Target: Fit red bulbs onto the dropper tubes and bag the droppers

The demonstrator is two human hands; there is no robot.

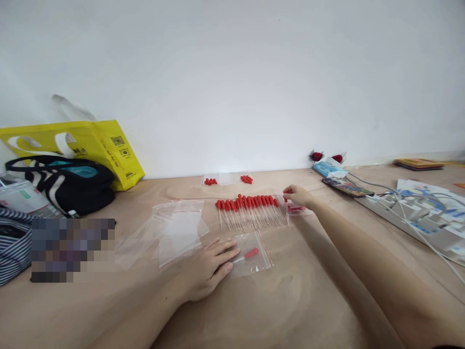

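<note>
My left hand (212, 266) lies with fingers stretched out on the left part of a clear zip bag (250, 266). Inside that bag is a dropper (250, 253) with a red bulb and a pale tube. Behind it, a row of several droppers (250, 211) lies side by side, red bulbs toward the wall. At the row's right end, my right hand (296, 195) has its fingers together on a red-topped dropper, its bulb partly covered by the fingertips. Beside this hand lies another clear bag (303, 212) with something red in it.
Several flat clear zip bags (179, 232) overlap left of the row. Near the wall are two groups of small red pieces (210, 182) on clear plastic. A yellow bag (119, 155) and black bag (83, 186) stand left. A phone (347, 187) and white power strips with cables (417, 213) lie right.
</note>
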